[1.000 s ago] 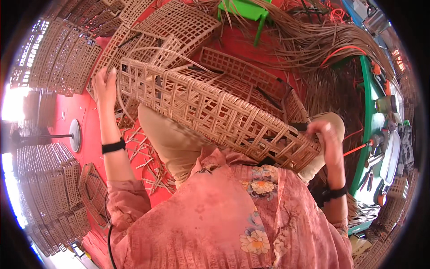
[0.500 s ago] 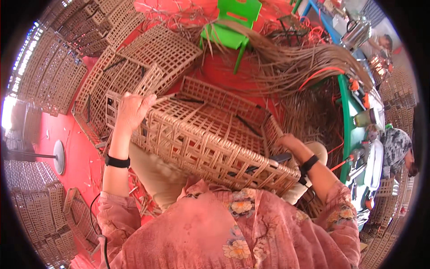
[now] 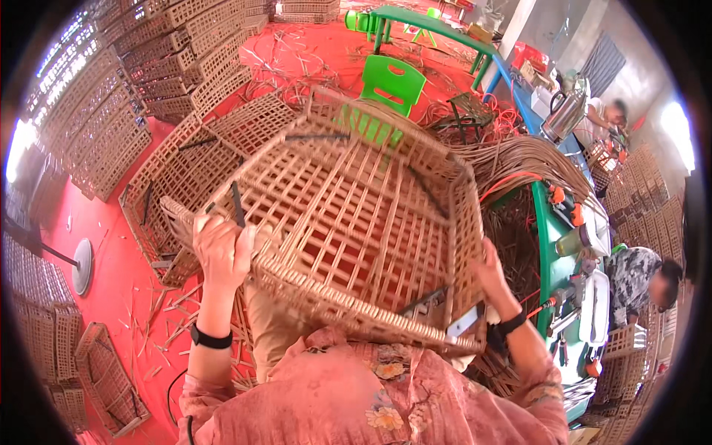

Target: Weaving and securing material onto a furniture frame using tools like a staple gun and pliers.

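A shallow woven basket (image 3: 343,239) with an open lattice bottom and dark strips at its corners is held up over my lap. Its inside faces me. My left hand (image 3: 225,251) is closed round the rim at the left corner. On the right side wall, my right hand (image 3: 490,276) grips the edge, its fingertips partly hidden by the weave. A small pale flat object (image 3: 463,323) shows at the near right corner; I cannot tell what it is.
More baskets (image 3: 167,174) lie on the red floor at left, with tall basket stacks (image 3: 96,111) behind. A green chair (image 3: 393,83) stands ahead. To the right are long brown strips (image 3: 530,159) and a green table (image 3: 545,245) with tools. Two people work at far right.
The basket has tilted up, so its inside faces me more fully. Both hands have stayed on it and moved lower in the picture. More of the far room shows.
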A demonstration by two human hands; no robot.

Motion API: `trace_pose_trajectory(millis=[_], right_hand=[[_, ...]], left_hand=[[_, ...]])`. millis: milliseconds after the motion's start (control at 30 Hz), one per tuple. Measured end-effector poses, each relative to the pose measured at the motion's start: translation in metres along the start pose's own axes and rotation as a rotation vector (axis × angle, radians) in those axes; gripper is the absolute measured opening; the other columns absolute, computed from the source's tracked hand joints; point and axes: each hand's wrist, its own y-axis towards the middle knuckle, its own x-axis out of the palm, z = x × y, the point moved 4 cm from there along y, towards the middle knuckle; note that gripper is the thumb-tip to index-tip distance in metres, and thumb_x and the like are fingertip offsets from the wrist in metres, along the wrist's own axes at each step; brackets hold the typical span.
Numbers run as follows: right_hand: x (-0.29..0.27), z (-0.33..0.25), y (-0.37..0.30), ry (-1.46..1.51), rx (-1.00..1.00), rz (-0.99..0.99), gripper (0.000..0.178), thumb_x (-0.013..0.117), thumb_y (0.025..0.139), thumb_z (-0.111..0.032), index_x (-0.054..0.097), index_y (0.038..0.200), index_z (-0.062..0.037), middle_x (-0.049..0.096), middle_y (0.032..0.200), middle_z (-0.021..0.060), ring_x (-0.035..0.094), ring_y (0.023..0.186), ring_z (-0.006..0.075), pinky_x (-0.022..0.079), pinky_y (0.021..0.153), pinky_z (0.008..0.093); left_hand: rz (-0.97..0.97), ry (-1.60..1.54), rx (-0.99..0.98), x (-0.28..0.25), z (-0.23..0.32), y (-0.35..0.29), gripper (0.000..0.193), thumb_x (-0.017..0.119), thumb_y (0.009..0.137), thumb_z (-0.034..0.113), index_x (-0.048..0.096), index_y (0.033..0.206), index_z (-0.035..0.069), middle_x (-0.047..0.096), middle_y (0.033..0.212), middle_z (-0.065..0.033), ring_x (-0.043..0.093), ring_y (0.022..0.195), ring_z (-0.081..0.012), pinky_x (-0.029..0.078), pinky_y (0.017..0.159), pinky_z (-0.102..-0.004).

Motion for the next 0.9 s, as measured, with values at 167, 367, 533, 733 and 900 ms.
trace_pose_trajectory(millis=[167, 367, 533, 733, 900], right_hand=[[-0.024, -0.058, 0.080, 0.341, 0.218, -0.156, 0.082, 0.061, 0.087, -0.015, 0.008, 0.150, -0.0067, 0.036, 0.143, 0.0186, 0.042, 0.125, 0.0235, 0.040, 0.098, 0.0360], [-0.061, -0.007, 0.041, 0.412, 0.189, -0.037, 0.081, 0.064, 0.086, -0.023, 0.015, 0.150, -0.0123, 0.035, 0.144, 0.0179, 0.048, 0.119, 0.0232, 0.045, 0.092, 0.0362], [-0.072, 0.078, -0.066, 0.301, 0.144, 0.149, 0.073, 0.065, 0.081, -0.010, 0.029, 0.144, -0.0043, 0.040, 0.139, 0.0185, 0.043, 0.125, 0.0267, 0.038, 0.103, 0.0383], [-0.050, 0.072, -0.131, -0.279, 0.051, 0.330, 0.065, 0.061, 0.083, -0.019, 0.035, 0.139, 0.0008, 0.038, 0.141, 0.0200, 0.036, 0.131, 0.0329, 0.027, 0.110, 0.0410], [-0.038, 0.056, -0.128, -0.362, 0.072, 0.437, 0.061, 0.055, 0.089, -0.028, 0.034, 0.139, -0.0011, 0.037, 0.140, 0.0203, 0.032, 0.131, 0.0362, 0.024, 0.110, 0.0436]], left_hand=[[-0.082, 0.105, -0.015, 0.097, -0.038, 0.033, 0.047, 0.050, 0.093, 0.027, 0.052, 0.049, 0.009, 0.048, 0.048, -0.0074, 0.050, 0.053, -0.0255, 0.038, 0.073, -0.0415], [-0.732, 0.236, -0.192, 0.227, -0.029, -0.001, 0.056, 0.035, 0.099, 0.035, 0.063, 0.058, 0.010, 0.059, 0.057, -0.0064, 0.058, 0.058, -0.0237, 0.039, 0.094, -0.0505], [-0.610, 0.133, -0.161, 0.279, -0.002, -0.073, 0.035, 0.052, 0.088, 0.031, 0.070, 0.068, 0.007, 0.067, 0.073, -0.0121, 0.064, 0.078, -0.0308, 0.038, 0.094, -0.0553], [-0.767, 0.155, -0.136, 0.321, 0.004, -0.096, 0.031, 0.054, 0.086, 0.029, 0.073, 0.075, 0.007, 0.069, 0.076, -0.0144, 0.065, 0.084, -0.0335, 0.033, 0.101, -0.0520], [-1.030, 0.133, -0.191, 0.337, 0.017, -0.085, 0.036, 0.056, 0.086, 0.037, 0.073, 0.087, 0.006, 0.067, 0.100, -0.0174, 0.057, 0.106, -0.0330, 0.024, 0.108, -0.0512]])
